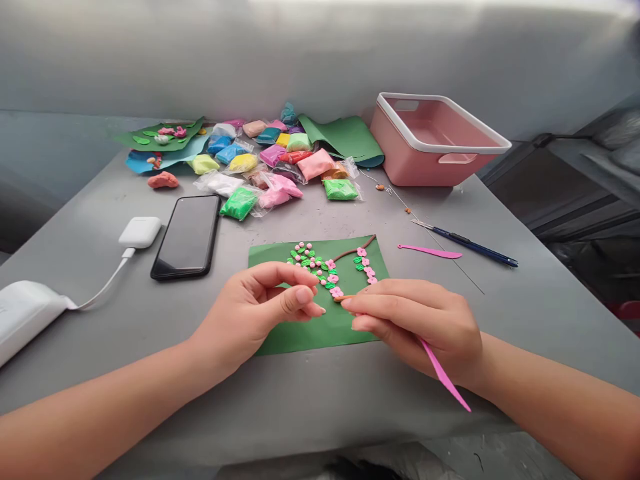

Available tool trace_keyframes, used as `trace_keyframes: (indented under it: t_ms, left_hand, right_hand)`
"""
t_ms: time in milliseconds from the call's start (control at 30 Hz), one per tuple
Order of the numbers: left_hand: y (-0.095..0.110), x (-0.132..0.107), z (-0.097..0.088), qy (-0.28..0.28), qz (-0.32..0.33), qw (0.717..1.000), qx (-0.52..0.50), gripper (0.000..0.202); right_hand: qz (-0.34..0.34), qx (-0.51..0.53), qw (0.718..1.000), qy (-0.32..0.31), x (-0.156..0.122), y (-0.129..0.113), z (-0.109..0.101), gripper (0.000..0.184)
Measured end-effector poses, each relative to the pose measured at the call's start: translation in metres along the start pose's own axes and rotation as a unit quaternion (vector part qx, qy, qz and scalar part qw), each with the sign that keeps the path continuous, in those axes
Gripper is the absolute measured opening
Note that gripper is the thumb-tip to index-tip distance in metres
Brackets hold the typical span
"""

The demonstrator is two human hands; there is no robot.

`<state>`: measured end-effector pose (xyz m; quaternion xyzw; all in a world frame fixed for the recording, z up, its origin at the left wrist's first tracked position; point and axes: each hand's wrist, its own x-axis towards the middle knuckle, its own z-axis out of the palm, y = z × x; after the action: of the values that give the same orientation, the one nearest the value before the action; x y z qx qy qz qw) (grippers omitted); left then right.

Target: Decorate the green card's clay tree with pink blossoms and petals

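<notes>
A green sheet lies flat on the table, bearing a clay picture with a brown branch, pink flowers and green leaves. My right hand is closed over the sheet's right side. It pinches a thin orange-brown clay strip at the fingertips, while a pink modelling tool sticks out below the palm. Over the sheet's left side, my left hand is curled, thumb against fingers; whatever may be between them is hidden. Both hands cover parts of the picture.
Bagged coloured clay is heaped at the back, beside a pink basket. A phone and a white earbud case on a cable lie left. Rightward are another pink tool, a dark blue pen-like tool and thin wire.
</notes>
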<state>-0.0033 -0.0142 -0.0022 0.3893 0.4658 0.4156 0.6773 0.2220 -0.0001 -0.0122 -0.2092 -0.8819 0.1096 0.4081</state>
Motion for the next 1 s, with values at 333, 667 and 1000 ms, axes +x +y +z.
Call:
trace_keyframes:
  t_ms: [333, 667, 1000]
  left_hand:
    - [-0.0002, 0.0016, -0.0030, 0.029, 0.007, 0.997, 0.066, 0.020]
    - [-0.0010, 0.0046, -0.0025, 0.033, 0.009, 0.998, 0.049, 0.022]
    - [0.0005, 0.0011, -0.0020, 0.025, 0.009, 0.998, 0.054, 0.025]
  right_hand:
    - [0.010, 0.009, 1.000, -0.006, 0.0005, 0.0018, 0.0021, 0.004]
    - [0.016, -0.004, 1.000, -0.008, -0.0006, 0.0028, 0.0033, 0.004]
    - [0.003, -0.030, 0.999, -0.014, -0.0029, -0.0010, 0.0002, 0.011]
